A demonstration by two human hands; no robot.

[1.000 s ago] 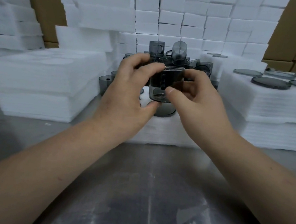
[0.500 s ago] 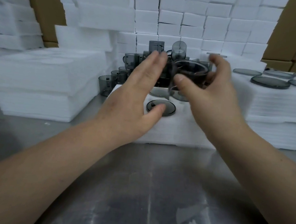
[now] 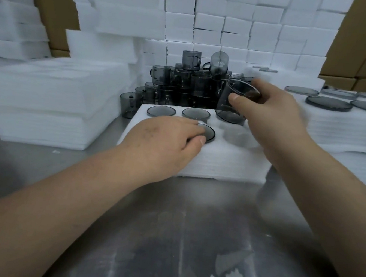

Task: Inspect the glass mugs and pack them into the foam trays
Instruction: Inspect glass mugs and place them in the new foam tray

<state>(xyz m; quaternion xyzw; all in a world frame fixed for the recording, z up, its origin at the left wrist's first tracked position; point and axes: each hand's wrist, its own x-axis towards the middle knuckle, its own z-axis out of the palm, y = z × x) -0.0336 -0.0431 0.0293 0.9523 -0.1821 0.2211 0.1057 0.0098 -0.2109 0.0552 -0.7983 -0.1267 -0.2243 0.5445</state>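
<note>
Head view, mid-frame: the right hand (image 3: pixel 276 116) grips a tilted smoked-glass mug (image 3: pixel 232 103) over the upper right hole of the foam tray (image 3: pixel 226 162), while the left hand (image 3: pixel 166 143) lies loose-fingered on the tray's left, touching a packed mug (image 3: pixel 209 133), below the mug pile (image 3: pixel 182 84).

A smoky glass mug (image 3: pixel 226 108) stands tilted at the back-right pocket of the white foam tray (image 3: pixel 219 164).
</note>
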